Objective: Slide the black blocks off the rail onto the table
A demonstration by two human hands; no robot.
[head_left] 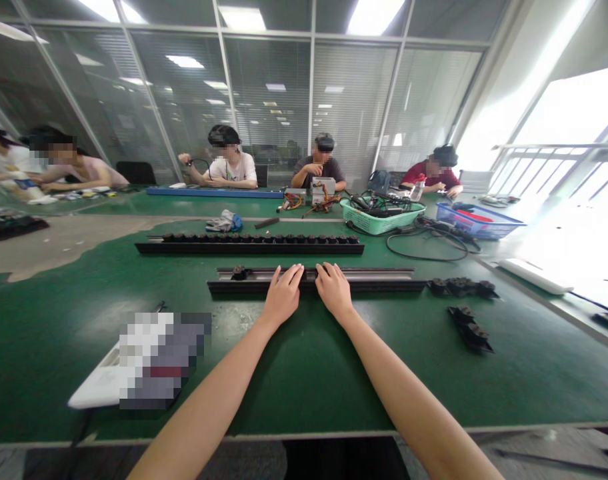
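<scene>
A long black rail [384,284] with a metallic channel lies across the green table. My left hand [284,293] and my right hand [334,289] rest on its middle, fingers bent over the channel. Between my fingertips sits a small dark piece [310,274], mostly hidden; which hand grips it is unclear. One black part [239,273] stands in the channel near the left end. Farther back lies a second black rail [249,248], lined with several similar parts. Loose black parts [461,287] lie off the right end, and another group [471,329] is nearer me.
A white device [101,383] lies at the left front, partly pixelated. Grey-blue gloves [224,221], a green basket [384,223] with cables, and a blue basket [494,230] are farther back. A white box [534,275] lies at the right. Several people sit across the table.
</scene>
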